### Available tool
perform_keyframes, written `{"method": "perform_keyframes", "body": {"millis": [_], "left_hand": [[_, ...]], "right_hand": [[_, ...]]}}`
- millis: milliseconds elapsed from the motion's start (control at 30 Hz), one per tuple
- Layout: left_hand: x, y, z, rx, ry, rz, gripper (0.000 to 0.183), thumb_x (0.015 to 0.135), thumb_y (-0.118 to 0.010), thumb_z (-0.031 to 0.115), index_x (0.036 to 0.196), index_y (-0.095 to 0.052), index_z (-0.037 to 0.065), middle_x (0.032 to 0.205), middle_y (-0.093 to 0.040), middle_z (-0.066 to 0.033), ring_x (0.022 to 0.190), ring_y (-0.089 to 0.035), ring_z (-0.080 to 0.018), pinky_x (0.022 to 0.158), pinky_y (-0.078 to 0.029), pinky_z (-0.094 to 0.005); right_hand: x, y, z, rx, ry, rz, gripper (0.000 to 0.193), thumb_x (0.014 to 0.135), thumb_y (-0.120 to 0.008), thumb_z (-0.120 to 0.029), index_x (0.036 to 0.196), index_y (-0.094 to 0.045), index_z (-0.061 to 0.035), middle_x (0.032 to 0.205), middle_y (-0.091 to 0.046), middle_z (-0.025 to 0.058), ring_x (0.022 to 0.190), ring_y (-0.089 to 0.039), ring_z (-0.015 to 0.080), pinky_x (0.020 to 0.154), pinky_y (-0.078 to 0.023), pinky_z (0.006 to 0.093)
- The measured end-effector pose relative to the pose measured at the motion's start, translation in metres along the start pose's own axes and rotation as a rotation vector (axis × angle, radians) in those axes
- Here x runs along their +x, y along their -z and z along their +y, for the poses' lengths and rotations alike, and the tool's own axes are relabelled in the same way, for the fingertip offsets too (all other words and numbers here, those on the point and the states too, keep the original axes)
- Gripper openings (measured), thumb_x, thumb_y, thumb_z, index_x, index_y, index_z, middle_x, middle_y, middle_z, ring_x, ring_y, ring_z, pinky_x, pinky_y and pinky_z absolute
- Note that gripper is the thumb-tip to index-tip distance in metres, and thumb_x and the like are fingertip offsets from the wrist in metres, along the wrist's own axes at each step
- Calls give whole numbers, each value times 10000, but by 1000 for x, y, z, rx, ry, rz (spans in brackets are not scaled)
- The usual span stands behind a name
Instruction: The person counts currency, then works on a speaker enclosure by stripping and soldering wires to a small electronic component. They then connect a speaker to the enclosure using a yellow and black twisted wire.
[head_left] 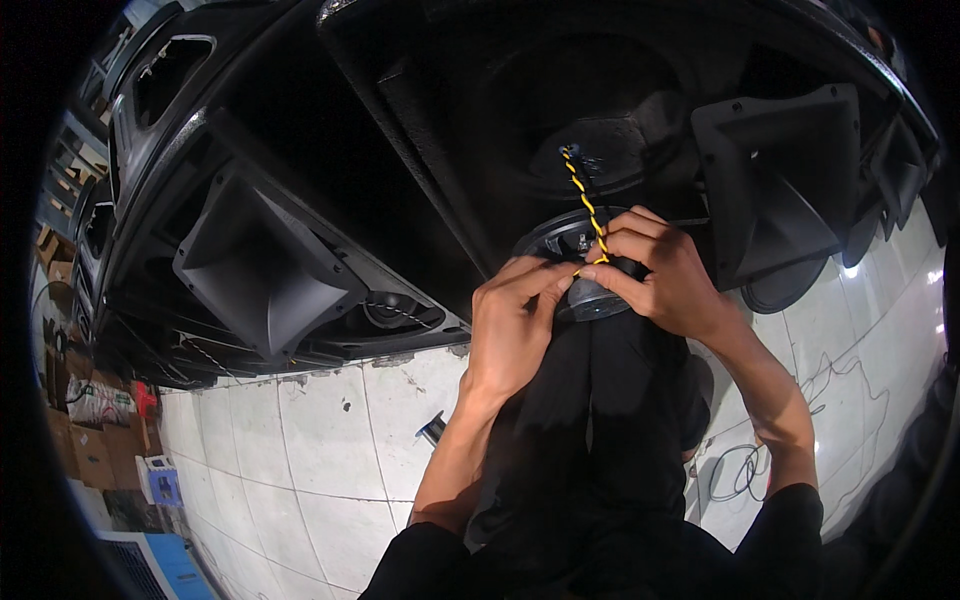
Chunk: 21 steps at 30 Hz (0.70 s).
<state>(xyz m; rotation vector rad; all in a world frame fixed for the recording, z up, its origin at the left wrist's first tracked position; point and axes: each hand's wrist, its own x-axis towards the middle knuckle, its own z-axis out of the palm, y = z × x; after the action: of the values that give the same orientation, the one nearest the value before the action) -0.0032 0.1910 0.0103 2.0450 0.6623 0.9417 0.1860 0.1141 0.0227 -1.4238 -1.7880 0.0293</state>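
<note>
A twisted yellow-and-black wire [585, 195] comes out of a hole in the dark inside of a black speaker cabinet [420, 150] and runs down to my hands. My left hand [513, 318] is closed, its thumb and forefinger pinching the wire's lower end. From the other side my right hand [668, 268] is closed on the same wire, thumb and fingertips close to the left ones. Right under the fingers a round speaker driver [592, 302] rests at my knees, its magnet side partly hidden by my hands. The wire's very tip is hard to make out.
Black horn flares [268, 268] sit left and right along the row of cabinets. On the tiled floor [330, 420] lie a dark spool [433, 430] and a coiled cable [738, 472]. Cardboard boxes [95, 455] and a small white-and-blue stool [160, 482] stand far left.
</note>
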Motion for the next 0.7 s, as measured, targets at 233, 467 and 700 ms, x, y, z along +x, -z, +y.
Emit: {"method": "perform_keyframes", "body": {"millis": [233,467,700], "left_hand": [[17,-7,-4,46,15,107,105,858,-742,2,958,-766,-20,843,-732,-136,763,-689,-209,691,-516,-300],[24,-10,-5,180,-62,145,121,897,-700,20,1008,-735,-14,912,-717,-144,824,-685,-264,743,-511,-327],[25,-17,2,113,-42,164,135,903,-693,20,1029,-737,-4,948,-710,-152,813,-676,-283,742,-510,-347]], "right_hand": [[-8,-15,-6,-83,0,214,162,776,-794,-20,919,-720,-4,894,-660,107,762,-645,271,656,-510,332],[-15,-38,-6,-177,-42,469,116,853,-764,-7,944,-693,0,913,-642,83,655,-583,178,586,-488,297],[-13,-43,-4,-138,-42,505,120,850,-766,6,945,-693,-3,912,-652,68,607,-535,138,534,-442,281]]}}
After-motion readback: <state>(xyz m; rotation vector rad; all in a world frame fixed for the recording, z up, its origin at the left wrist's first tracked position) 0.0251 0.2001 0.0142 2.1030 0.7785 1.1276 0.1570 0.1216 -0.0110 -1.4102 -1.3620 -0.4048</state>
